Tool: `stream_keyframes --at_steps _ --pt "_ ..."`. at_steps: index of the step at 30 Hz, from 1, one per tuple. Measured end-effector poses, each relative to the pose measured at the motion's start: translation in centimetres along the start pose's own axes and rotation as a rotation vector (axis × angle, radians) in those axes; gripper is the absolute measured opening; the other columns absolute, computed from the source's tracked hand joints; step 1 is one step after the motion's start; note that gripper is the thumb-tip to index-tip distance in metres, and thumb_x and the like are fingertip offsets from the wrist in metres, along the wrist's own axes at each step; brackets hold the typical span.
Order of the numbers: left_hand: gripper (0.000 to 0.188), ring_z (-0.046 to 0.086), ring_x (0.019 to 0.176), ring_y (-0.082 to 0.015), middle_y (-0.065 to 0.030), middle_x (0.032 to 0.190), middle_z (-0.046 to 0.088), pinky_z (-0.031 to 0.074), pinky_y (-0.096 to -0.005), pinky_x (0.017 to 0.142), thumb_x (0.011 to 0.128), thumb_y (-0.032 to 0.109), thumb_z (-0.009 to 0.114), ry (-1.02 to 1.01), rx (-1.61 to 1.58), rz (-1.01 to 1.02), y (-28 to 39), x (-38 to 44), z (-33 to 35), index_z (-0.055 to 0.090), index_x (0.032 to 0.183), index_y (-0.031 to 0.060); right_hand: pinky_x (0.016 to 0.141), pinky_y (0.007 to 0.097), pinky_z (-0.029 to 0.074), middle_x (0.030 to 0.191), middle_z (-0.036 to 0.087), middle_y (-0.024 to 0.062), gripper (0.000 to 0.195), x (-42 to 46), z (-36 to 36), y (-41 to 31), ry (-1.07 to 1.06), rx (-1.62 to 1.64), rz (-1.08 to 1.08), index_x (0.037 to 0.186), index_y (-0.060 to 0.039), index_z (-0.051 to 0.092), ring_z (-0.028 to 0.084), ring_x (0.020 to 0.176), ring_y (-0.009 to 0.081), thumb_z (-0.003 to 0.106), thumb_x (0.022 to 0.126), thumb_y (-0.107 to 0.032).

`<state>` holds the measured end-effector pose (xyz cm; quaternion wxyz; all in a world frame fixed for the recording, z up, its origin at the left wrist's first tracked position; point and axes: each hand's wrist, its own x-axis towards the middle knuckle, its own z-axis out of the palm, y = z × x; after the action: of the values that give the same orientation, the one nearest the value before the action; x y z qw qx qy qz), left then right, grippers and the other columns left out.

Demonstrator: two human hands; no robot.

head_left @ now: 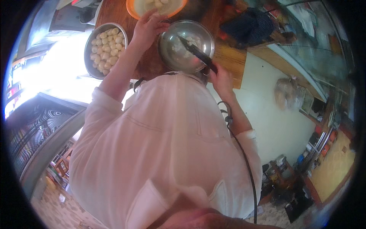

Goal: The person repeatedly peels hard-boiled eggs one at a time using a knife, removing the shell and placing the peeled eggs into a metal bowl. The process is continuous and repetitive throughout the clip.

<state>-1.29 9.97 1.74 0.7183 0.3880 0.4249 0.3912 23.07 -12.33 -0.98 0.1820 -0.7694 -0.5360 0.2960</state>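
Note:
My right hand grips the handle of a dark-bladed knife, whose blade reaches over a steel bowl. Small pale pieces lie in that bowl. Between it and an orange-rimmed basin is my left hand, fingers apart and partly bent; whether it holds something small cannot be told. Pale round pieces sit in liquid in the basin. Beside my left forearm stands a metal pot filled with peeled, pale round pieces of food.
The bowl and basin rest on a brown wooden table. A dark blue knitted item is at its right. A black cable runs down along my right arm. Plastic bags lie farther right, near a glass-fronted case.

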Motion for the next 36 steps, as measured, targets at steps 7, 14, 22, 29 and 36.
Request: stream_keyframes --at_steps 7,14,22,29,36 --pt "0.054 0.050 0.122 -0.0348 -0.0200 0.132 0.052 0.040 -0.0421 0.105 0.090 0.031 0.064 -0.427 1.275 0.487 -2.6 -2.3 1.1 0.049 0.136 0.0070 0.077 0.0448 0.052 0.100 0.068 0.0157 0.049 -0.1 -1.3 -0.5 0.076 -0.269 -0.182 0.119 -0.0073 0.061 0.066 0.091 0.0345 0.072 0.071 -0.005" --pt "0.059 0.050 0.120 -0.0382 -0.0209 0.127 0.054 0.043 -0.0461 0.101 0.085 0.035 0.067 -0.511 1.263 0.365 -5.3 -2.6 1.6 0.050 0.132 0.0045 0.079 0.0435 0.051 0.105 0.067 0.0146 0.052 -0.2 -2.1 -0.9 0.050 -0.396 -0.189 0.120 -0.0095 0.060 0.065 0.094 0.0330 0.070 0.069 -0.004" --pt "0.040 0.055 0.114 -0.0348 -0.0145 0.120 0.057 0.049 -0.0473 0.093 0.079 0.018 0.064 -0.517 1.752 0.208 -6.4 0.2 2.0 0.057 0.118 0.0079 0.084 0.0409 0.052 0.108 0.067 0.0161 0.043 -1.3 -1.3 1.6 0.118 -0.193 -0.148 0.120 -0.0067 0.060 0.065 0.097 0.0342 0.065 0.078 -0.003" --pt "0.034 0.061 0.105 -0.0326 -0.0136 0.115 0.063 0.052 -0.0422 0.088 0.082 0.022 0.062 -0.227 1.442 0.366 -5.1 -4.0 -1.4 0.066 0.114 0.0128 0.083 0.0384 0.052 0.108 0.069 0.0162 0.039 -0.9 -0.9 0.3 0.110 -0.030 -0.015 0.121 -0.0040 0.061 0.068 0.096 0.0298 0.066 0.082 -0.007" --pt "0.026 0.062 0.105 -0.0295 -0.0115 0.114 0.065 0.050 -0.0427 0.089 0.088 0.019 0.057 0.531 1.475 0.097 1.1 -7.5 -15.2 0.068 0.111 0.0151 0.083 0.0378 0.053 0.106 0.069 0.0165 0.038 -0.4 -0.4 -0.7 0.080 0.011 -0.067 0.120 -0.0023 0.062 0.068 0.095 0.0294 0.066 0.082 -0.008"
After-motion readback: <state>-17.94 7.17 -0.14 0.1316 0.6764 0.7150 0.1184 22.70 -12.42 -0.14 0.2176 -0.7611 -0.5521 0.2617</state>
